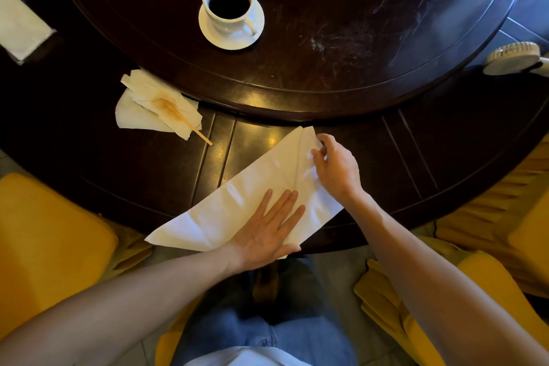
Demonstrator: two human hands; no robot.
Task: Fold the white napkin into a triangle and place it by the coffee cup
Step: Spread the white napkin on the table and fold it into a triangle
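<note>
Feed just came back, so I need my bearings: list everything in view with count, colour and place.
white napkin: 1, white, folded, near table edge
coffee cup: 1, white, dark coffee, on turntable
saucer: 1, white, under cup
used napkins: crumpled pile, stained, left
stir stick: 1, wooden, on pile
turntable: 1, dark wood
table: 1, dark wood
chairs: yellow covers, both sides
left hand: flat on napkin
right hand: pinching napkin edge

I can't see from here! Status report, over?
Left hand flat on folded white paper napkin. Right hand pinching its corner. White coffee cup far off, path clear.
</note>
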